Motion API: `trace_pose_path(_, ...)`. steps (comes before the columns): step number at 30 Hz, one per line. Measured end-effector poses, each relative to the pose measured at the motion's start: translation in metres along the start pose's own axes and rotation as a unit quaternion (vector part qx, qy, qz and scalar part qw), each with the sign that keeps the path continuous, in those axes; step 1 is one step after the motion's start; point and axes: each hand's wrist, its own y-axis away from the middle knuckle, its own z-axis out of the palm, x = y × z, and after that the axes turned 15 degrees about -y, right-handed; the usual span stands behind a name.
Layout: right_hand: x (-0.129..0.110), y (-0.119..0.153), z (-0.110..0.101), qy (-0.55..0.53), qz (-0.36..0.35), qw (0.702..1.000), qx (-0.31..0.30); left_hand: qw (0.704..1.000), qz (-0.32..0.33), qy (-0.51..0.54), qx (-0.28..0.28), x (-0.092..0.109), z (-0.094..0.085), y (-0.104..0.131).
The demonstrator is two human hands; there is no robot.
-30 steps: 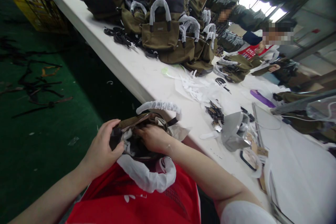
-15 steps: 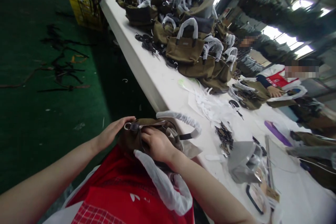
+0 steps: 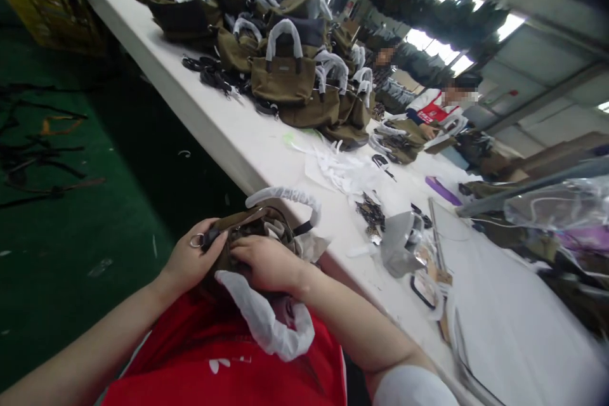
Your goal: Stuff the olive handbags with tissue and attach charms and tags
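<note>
An olive-brown handbag (image 3: 219,271) with an unzipped mouth is held against my red apron, beside the table edge. My left hand (image 3: 189,257) grips its left end, thumb on top next to a dark tab with a metal ring (image 3: 196,240). At the open mouth, my right hand (image 3: 266,261) has curled fingers over the near rim and lining; the fingertips are hidden inside. One white-wrapped handle (image 3: 285,195) arches over the far side. The other wrapped handle (image 3: 266,323) hangs down in front of the apron.
A white table (image 3: 228,152) runs along my right, heaped with similar handbags (image 3: 283,79) at the far end. White scraps (image 3: 337,165), a grey plastic bag (image 3: 399,244) and a phone-like object (image 3: 423,290) lie on it. A co-worker (image 3: 432,111) handles bags across the table. A yellow crate (image 3: 42,6) stands left.
My view has swung right. My left hand has gone from lying along the bag's end to gripping it with the thumb over the tab. My right hand stays at the bag's mouth.
</note>
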Motion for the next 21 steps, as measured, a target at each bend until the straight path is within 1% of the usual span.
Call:
trace_pose_path(1, -0.007, 0.016, -0.009, -0.034, -0.019, 0.998, 0.047, 1.000, -0.003, 0.006, -0.007, -0.002, 0.000, 0.001)
trace_pose_path(2, -0.011, 0.033, -0.018, -0.061, -0.030, 0.992, 0.107, 1.000, -0.006, 0.016, -0.015, -0.004, 0.000, 0.001)
trace_pose_path(3, -0.014, 0.052, -0.025, -0.076, -0.024, 0.980, 0.182, 0.999, -0.011, 0.027, -0.022, -0.006, -0.001, 0.002)
trace_pose_path(5, -0.009, 0.090, -0.032, -0.057, 0.048, 0.939, 0.336, 0.998, -0.020, 0.047, -0.027, -0.009, 0.000, 0.004)
trace_pose_path(6, -0.003, 0.107, -0.031, -0.032, 0.098, 0.914, 0.393, 0.998, -0.022, 0.055, -0.027, -0.010, 0.000, 0.005)
trace_pose_path(7, 0.006, 0.122, -0.028, -0.010, 0.153, 0.893, 0.423, 0.997, -0.022, 0.061, -0.027, -0.010, 0.001, 0.006)
trace_pose_path(8, 0.015, 0.134, -0.022, 0.000, 0.205, 0.878, 0.432, 0.997, -0.023, 0.064, -0.023, -0.011, 0.002, 0.008)
trace_pose_path(9, 0.023, 0.144, -0.015, -0.010, 0.247, 0.871, 0.424, 0.997, -0.024, 0.065, -0.017, -0.010, 0.004, 0.009)
trace_pose_path(10, 0.030, 0.150, -0.008, -0.039, 0.273, 0.871, 0.408, 0.998, -0.024, 0.064, -0.011, -0.010, 0.005, 0.010)
trace_pose_path(11, 0.035, 0.154, 0.000, -0.078, 0.278, 0.873, 0.394, 0.998, -0.025, 0.063, -0.005, -0.010, 0.006, 0.011)
trace_pose_path(13, 0.037, 0.154, 0.011, -0.131, 0.237, 0.880, 0.391, 0.998, -0.029, 0.064, 0.001, -0.011, 0.008, 0.013)
trace_pose_path(15, 0.030, 0.145, 0.013, -0.124, 0.174, 0.896, 0.389, 0.997, -0.033, 0.067, -0.003, -0.013, 0.009, 0.015)
trace_pose_path(16, 0.026, 0.138, 0.010, -0.109, 0.148, 0.908, 0.376, 0.997, -0.035, 0.066, -0.006, -0.013, 0.008, 0.015)
trace_pose_path(17, 0.021, 0.131, 0.006, -0.099, 0.129, 0.921, 0.353, 0.997, -0.035, 0.063, -0.006, -0.014, 0.008, 0.016)
trace_pose_path(19, 0.015, 0.113, -0.004, -0.093, 0.107, 0.947, 0.288, 0.998, -0.032, 0.055, -0.005, -0.015, 0.007, 0.016)
trace_pose_path(21, 0.015, 0.095, -0.012, -0.077, 0.095, 0.968, 0.217, 0.999, -0.025, 0.046, 0.001, -0.016, 0.006, 0.017)
